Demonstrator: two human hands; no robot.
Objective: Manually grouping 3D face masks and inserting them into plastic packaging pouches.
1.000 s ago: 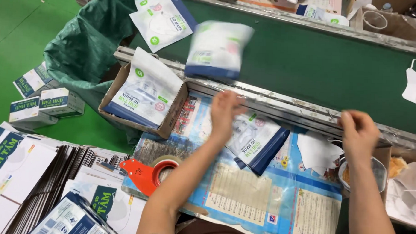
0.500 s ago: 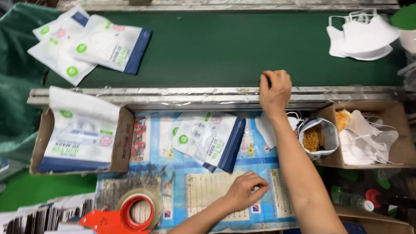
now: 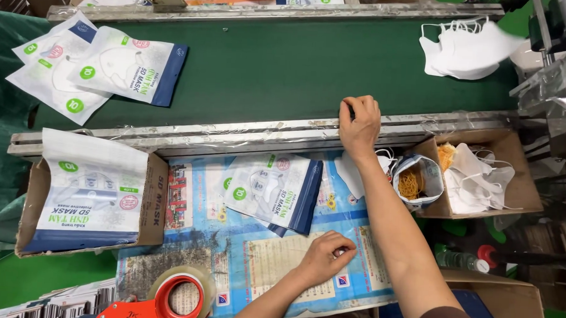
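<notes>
R fingers (image 3: 358, 111) curled on belt rail (image 3: 234, 133) | L fingers (image 3: 339, 249) closed, empty, on mat | white-blue pouch stack (image 3: 272, 190) between.

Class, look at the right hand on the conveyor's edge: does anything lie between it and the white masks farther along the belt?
Nothing visible does. Between the right hand and the white masks there is only bare green belt.

A dark green conveyor belt (image 3: 286, 65) with metal rails crosses above a bright green floor (image 3: 15, 287).
</notes>
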